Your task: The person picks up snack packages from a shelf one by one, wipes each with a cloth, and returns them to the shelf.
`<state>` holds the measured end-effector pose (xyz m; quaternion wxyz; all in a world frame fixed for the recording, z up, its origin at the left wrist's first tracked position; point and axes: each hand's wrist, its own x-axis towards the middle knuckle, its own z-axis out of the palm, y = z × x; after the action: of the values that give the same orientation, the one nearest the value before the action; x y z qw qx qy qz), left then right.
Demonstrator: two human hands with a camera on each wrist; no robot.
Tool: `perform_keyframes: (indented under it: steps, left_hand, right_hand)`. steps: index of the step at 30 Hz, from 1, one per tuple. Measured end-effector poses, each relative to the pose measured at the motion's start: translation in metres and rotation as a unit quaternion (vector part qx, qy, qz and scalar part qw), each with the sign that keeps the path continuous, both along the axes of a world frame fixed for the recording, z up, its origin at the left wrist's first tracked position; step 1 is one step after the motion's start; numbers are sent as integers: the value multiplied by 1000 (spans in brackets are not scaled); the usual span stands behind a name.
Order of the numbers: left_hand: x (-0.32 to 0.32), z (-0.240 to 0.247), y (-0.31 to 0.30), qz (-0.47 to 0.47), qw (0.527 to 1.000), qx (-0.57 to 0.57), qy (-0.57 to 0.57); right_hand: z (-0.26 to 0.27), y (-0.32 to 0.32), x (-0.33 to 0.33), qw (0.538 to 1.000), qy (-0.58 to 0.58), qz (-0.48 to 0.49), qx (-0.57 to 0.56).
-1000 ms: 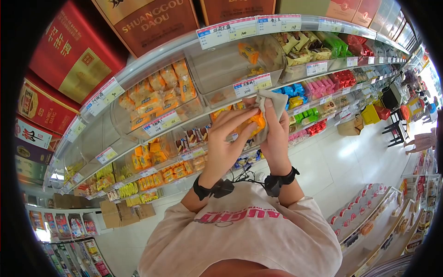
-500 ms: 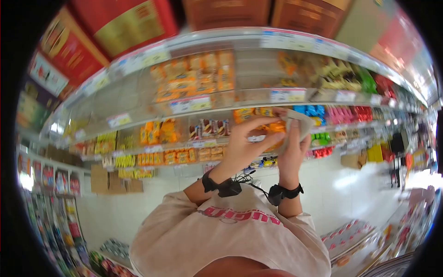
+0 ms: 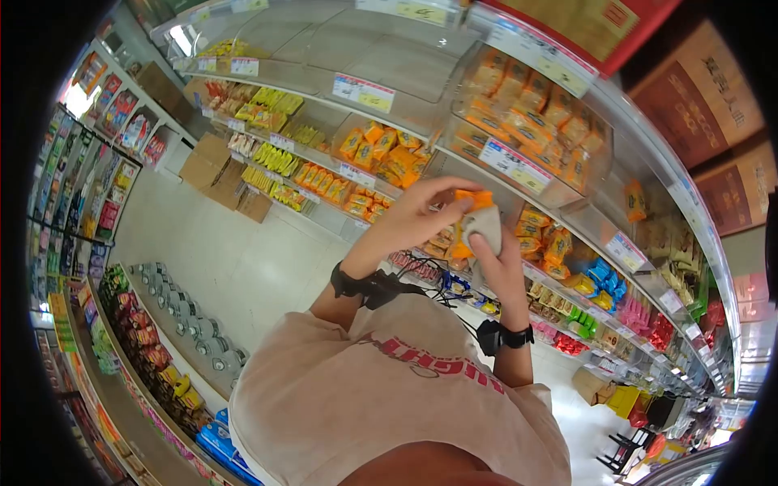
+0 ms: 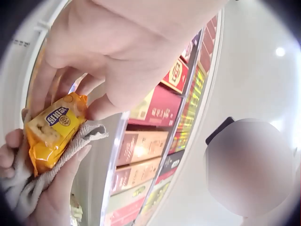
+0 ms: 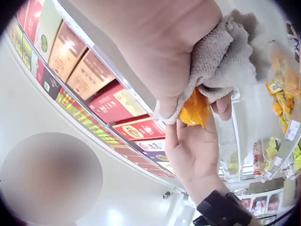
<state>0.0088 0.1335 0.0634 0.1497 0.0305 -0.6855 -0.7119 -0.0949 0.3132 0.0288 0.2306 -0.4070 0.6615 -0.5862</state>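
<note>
A small packaged snack in an orange wrapper with a clear window (image 4: pixel 44 133) is held between both hands in front of the shelf. My left hand (image 3: pixel 412 217) pinches one end of it between thumb and fingers. With my right hand (image 3: pixel 504 271) I grip a grey cloth (image 3: pixel 485 229) that wraps the packet's other side. The left wrist view shows the wrapper's printed label facing up and the cloth folded along its lower edge. In the right wrist view the cloth (image 5: pixel 218 59) hides most of the packet, leaving an orange end (image 5: pixel 194 110) exposed near my left palm.
A clear bin of similar orange packets (image 3: pixel 527 121) sits on the shelf just beyond my hands. Lower tiers hold more wrapped snacks (image 3: pixel 385 154). Red and brown boxes (image 3: pixel 689 105) stand above at right. Cardboard boxes (image 3: pixel 212 168) rest on the floor to the left.
The head view has turned left, so the shelf and its bins have swung to the right. Both hands keep hold of the packet and cloth throughout.
</note>
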Motion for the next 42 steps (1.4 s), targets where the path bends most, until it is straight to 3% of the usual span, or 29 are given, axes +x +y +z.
perform_keyframes:
  steps: [1, 4, 7, 11, 16, 18, 21, 25, 27, 29, 30, 31, 34, 36, 38, 42]
  left_hand:
    - [8, -5, -9, 16, 1000, 7, -12]
    - [24, -29, -40, 43, 997, 51, -25]
    - [33, -70, -76, 74, 991, 108, -8]
    - [36, -108, -114, 164, 963, 211, -30]
    - [39, -115, -148, 236, 939, 251, 0]
    - [34, -122, -161, 251, 931, 265, 11]
    - [26, -127, -172, 351, 914, 204, 27]
    - [2, -168, -188, 369, 920, -124, 40]
    - [-14, -176, -178, 334, 910, -239, 60]
    - [-17, -206, -180, 249, 911, -321, -70]
    - [-19, -213, -184, 203, 900, -362, -131]
    - [-18, -209, -184, 217, 921, -316, -64]
    - [-19, -198, -186, 211, 924, -306, -87]
    - [-26, -206, -183, 299, 884, -354, -59]
    - [-36, -210, -180, 383, 827, -412, -14]
    - [-50, -252, -195, 386, 785, -483, -28]
  right_hand:
    - [11, -14, 7, 997, -69, 20, -3]
    - [-8, -51, 10, 991, -122, 49, 25]
    - [-42, -89, 4, 996, -41, 37, 66]
    - [-49, -136, 9, 994, -73, 44, 63]
    - [-53, -179, 17, 999, 35, -35, 20]
    - [-66, -185, 12, 998, -10, -54, 20]
    - [-79, -190, 4, 994, 4, -109, 6]
    - [-85, -212, 7, 969, 129, -211, -9]
    - [-119, -228, -6, 992, 66, -89, 55]
    - [-128, -232, -13, 983, -45, 19, 176]
    - [-126, -232, -13, 989, -17, 11, 143]
    - [-124, -227, -10, 994, 11, 2, 113]
    - [-97, -197, -5, 993, 12, -5, 116]
    - [-76, -167, -1, 984, -61, -1, 169]
    - [-56, -137, 3, 988, -46, -16, 145]
    - [-47, -79, 10, 992, -54, -44, 107]
